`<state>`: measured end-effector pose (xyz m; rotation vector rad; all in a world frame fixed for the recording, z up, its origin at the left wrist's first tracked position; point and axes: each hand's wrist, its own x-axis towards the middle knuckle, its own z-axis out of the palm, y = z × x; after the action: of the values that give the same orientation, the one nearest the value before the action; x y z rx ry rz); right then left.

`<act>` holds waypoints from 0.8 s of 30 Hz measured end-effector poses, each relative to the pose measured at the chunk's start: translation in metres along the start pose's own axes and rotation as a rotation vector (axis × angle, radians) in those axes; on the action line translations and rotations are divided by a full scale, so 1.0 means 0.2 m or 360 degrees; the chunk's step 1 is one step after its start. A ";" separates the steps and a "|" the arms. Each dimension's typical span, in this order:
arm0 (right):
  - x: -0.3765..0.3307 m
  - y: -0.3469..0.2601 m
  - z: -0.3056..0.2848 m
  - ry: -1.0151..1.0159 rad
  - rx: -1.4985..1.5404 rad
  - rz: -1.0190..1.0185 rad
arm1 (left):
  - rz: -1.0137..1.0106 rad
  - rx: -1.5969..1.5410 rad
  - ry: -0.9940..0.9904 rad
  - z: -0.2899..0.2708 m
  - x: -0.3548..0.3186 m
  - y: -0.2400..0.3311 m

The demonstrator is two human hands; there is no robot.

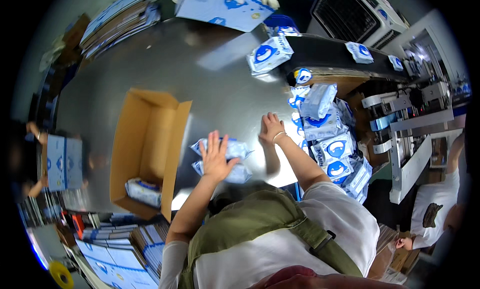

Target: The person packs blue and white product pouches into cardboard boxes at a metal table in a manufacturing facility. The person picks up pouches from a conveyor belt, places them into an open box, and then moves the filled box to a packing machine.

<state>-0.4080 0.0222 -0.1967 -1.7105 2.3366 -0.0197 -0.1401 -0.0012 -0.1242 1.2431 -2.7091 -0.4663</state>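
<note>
My left hand (216,159) lies flat, fingers stretched, over two white-and-blue soft packs (237,149) side by side on the metal table (100,104). My right hand (272,128) touches the bare tabletop to the right of them. Its fingers are somewhat apart and nothing is in it. Left of my left hand stands an open brown carton (142,134). One soft pack (144,190) lies inside, at its near end. A heap of similar packs (332,144) fills the area right of my right hand.
Another pack (270,55) sits by the end of a dark conveyor (320,51), which carries more packs. Beyond the table, white-gloved hands hold a blue printed box (225,8). At the left, a person holds another box (65,162). Flattened cartons (120,24) are stacked far left.
</note>
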 end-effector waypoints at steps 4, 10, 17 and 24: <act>0.28 0.42 -0.12 0.0020 0.0367 -0.0280 | -0.0102 0.0069 -0.0047 0.02 0.03 0.01; 0.69 1.20 -0.85 0.1332 0.0264 0.0014 | -0.0075 0.0065 -0.0037 0.01 0.08 0.02; 0.99 1.64 -1.00 0.0820 -0.0492 0.0614 | -0.0096 0.0142 -0.0086 0.02 0.09 0.03; 1.42 1.19 -1.00 0.0571 -0.0494 0.0170 | -0.0117 0.0114 -0.0114 0.00 0.11 0.02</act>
<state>-0.7515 -0.1971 -0.0935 -1.8449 2.8172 0.0636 -0.1567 -0.0149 -0.1235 1.3739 -2.7700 -0.4340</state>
